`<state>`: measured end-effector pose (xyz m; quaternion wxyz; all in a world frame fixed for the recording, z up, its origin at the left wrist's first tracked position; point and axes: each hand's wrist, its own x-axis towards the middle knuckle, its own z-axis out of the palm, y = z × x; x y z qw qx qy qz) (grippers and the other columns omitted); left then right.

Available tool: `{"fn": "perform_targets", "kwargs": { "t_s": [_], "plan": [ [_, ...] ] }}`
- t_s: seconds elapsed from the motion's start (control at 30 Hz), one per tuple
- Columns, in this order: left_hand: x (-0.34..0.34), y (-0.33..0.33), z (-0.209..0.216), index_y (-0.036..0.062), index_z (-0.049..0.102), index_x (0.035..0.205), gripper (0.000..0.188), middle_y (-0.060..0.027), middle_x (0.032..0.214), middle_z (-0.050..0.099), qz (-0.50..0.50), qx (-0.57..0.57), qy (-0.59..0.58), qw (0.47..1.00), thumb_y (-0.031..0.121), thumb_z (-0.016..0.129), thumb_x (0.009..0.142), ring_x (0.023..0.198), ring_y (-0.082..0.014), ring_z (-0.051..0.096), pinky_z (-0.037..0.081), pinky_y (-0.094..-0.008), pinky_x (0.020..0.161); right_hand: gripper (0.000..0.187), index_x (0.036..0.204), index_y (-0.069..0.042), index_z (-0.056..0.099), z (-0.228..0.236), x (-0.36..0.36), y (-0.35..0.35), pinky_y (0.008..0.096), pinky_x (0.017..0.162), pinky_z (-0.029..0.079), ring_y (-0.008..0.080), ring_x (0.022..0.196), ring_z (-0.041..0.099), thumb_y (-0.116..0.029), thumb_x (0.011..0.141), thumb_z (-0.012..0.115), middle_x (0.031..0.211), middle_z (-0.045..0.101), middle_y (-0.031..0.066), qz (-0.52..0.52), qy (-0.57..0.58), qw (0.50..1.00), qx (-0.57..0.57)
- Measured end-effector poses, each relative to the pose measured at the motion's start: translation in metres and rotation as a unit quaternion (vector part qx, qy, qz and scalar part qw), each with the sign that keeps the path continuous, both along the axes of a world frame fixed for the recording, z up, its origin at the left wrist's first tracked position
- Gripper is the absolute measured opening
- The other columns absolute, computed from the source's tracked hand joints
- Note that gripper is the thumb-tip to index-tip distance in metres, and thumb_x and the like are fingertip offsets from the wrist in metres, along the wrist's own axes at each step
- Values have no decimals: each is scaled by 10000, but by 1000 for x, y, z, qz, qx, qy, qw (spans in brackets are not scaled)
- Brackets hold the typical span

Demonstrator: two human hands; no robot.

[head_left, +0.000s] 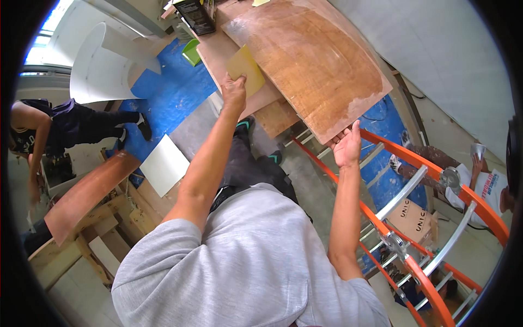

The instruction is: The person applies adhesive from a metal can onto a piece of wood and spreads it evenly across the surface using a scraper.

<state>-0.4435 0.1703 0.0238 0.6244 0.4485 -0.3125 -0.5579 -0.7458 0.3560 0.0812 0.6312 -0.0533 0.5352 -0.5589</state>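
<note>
In my left hand is a thin yellow rectangular sheet, pinched at its lower edge and held over the work surface; its exact kind is unclear. A large curved plywood panel, brown with a paler, whitish coating along its edges, lies to the right of it. My right hand is palm up at the panel's near corner, with its fingers at the underside and the thumb beside the edge. Under the panel and the yellow sheet is a pinkish-brown board.
An orange ladder stands at my right, near a cardboard box. One person bends at the left; another is at the far right. Blue sheeting covers floor. A white board and a green dustpan-like object lie left.
</note>
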Motion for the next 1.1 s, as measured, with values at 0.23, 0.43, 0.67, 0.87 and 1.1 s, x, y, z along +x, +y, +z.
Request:
{"fn": "perform_targets", "kwargs": {
  "t_s": [0.23, 0.43, 0.67, 0.87, 1.1],
  "plan": [
    [18, 12, -4, 35, 661, 1165, 266, -37, 1110, 710, -30, 25, 48, 998, -55, 606, 921, 987, -153, 663, 508, -295, 894, 962, 1426, 56, 442, 27, 6, -3, 523, 1008, 460, 336, 1249, 565, -772, 936, 419, 1403, 547, 221, 1, 18, 1000, -16],
    [25, 30, 32, -1, 667, 1183, 275, -59, 1130, 719, -206, 24, 41, 977, -43, 598, 920, 1004, -167, 678, 532, -315, 887, 1002, 1433, 75, 429, 21, 0, 1, 522, 1020, 458, 339, 1234, 569, -790, 928, 408, 1402, 539, 224, 3, 1, 1000, -19],
    [25, -34, 63, 13, 680, 1183, 292, -192, 1013, 722, -123, -243, -555, 786, 2, 585, 908, 962, -315, 689, 541, -403, 850, 1023, 1426, 71, 441, -2, 14, 4, 519, 1009, 478, 341, 1221, 581, -815, 919, 378, 1377, 557, 218, -6, -22, 1000, -19],
    [-47, 76, 62, 85, 681, 1083, 219, -151, 950, 724, -268, -333, -610, 667, 85, 653, 866, 867, -359, 669, 510, -476, 836, 1096, 1440, 68, 430, -9, 17, 10, 533, 988, 482, 338, 1194, 602, -871, 880, 348, 1341, 588, 211, -36, -61, 997, -32],
    [-58, 134, 113, 130, 688, 1208, 418, -156, 1075, 707, -349, -245, -599, 677, -10, 587, 827, 1048, -365, 647, 524, -476, 874, 1088, 1457, 43, 420, -30, 13, 24, 537, 1049, 436, 371, 1217, 592, -874, 887, 291, 1333, 602, 220, -22, -165, 983, -78]
  ]
}}
